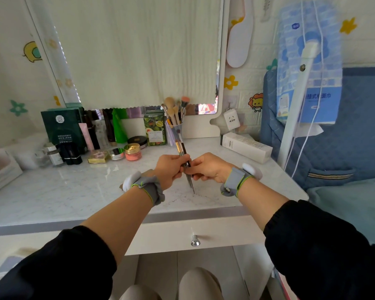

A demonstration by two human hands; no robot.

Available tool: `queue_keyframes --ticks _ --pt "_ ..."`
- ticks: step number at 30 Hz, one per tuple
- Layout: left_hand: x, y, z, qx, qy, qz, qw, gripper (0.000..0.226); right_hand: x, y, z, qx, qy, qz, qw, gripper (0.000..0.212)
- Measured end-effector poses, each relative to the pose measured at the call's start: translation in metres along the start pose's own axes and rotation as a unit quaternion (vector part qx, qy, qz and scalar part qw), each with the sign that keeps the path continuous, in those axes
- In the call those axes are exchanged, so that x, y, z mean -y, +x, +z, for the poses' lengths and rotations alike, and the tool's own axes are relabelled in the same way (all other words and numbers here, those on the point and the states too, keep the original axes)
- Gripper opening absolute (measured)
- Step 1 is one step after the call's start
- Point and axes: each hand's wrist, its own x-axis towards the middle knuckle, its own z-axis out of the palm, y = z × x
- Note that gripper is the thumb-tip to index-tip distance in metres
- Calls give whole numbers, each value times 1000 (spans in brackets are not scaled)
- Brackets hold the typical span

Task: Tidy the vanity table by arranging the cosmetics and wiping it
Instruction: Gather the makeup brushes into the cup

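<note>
Over the middle of the white marble vanity top (74,191), my left hand (171,167) and my right hand (208,167) meet around a small bundle of makeup brushes (180,148). The brush heads point away from me and the thin handle tips (191,185) point down toward the table. Both hands are closed on the bundle. Behind them a clear brush cup (177,128) holds several more brushes upright. Along the back left stand a green mask box (63,128), tubes and bottles (104,131), a coral jar (133,152) and a gold compact (99,156).
A long white box (246,147) lies at the back right of the table. A fruit-print box (155,131) stands beside the brush cup. The mirror (139,50) is covered by a cloth. A drawer with a crystal knob (195,241) sits below the edge. A blue bed (333,148) borders the right side.
</note>
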Motion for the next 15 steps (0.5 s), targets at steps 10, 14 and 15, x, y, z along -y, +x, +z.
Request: queue_keyframes --ticks 10,14,15 --pt "-12 -3 -8 -18 165 178 970 18 1 5 5 -66 15 -89 994 11" --pt "-1 -5 -10 -8 178 161 971 21 -9 5 11 -49 -27 -79 995 7" --pt "0 -5 -11 -9 181 157 971 21 -11 5 13 -45 -37 -75 995 9"
